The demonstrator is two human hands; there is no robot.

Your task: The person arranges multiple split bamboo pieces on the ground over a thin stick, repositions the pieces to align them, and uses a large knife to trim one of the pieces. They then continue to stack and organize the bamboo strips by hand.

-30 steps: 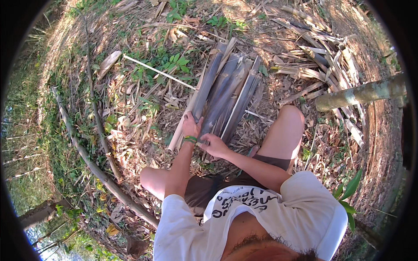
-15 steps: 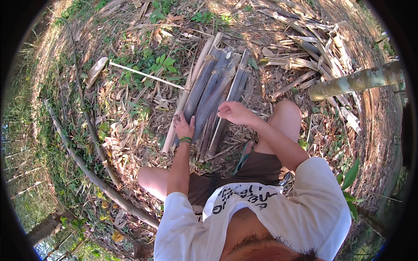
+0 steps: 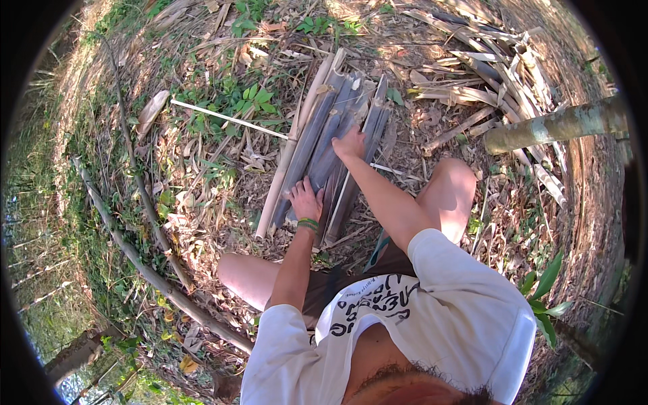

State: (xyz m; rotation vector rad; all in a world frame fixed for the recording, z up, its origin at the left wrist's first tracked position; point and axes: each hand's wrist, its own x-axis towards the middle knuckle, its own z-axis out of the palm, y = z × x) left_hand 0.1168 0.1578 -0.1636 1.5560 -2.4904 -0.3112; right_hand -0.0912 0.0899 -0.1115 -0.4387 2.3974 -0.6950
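A stack of long, dark grey dried strips (image 3: pixel 331 131), curved like split bamboo or sheaths, lies lengthwise on the leaf litter before me. Along its left side runs a pale tan pole-like length (image 3: pixel 297 148). My left hand (image 3: pixel 307 199) rests on the near part of the stack, fingers spread. Farther up, my right hand (image 3: pixel 349 144) lies on the middle strips with its thumb apart; its fingertips are hard to make out. A thin whitish stick (image 3: pixel 229 118) reaches the stack from the left, and a similar pale end (image 3: pixel 395 171) shows on its right.
A heap of dry split pieces (image 3: pixel 499 81) lies at the far right, beside a thick mottled trunk (image 3: pixel 553 128). Long bent branches (image 3: pixel 155 280) cross the ground on the left. My bent legs (image 3: pixel 452 192) flank the stack's near end.
My right hand has come down from above the right side onto the middle strips, farther away. My left hand has shifted right, off the pale length's edge onto the dark strips.
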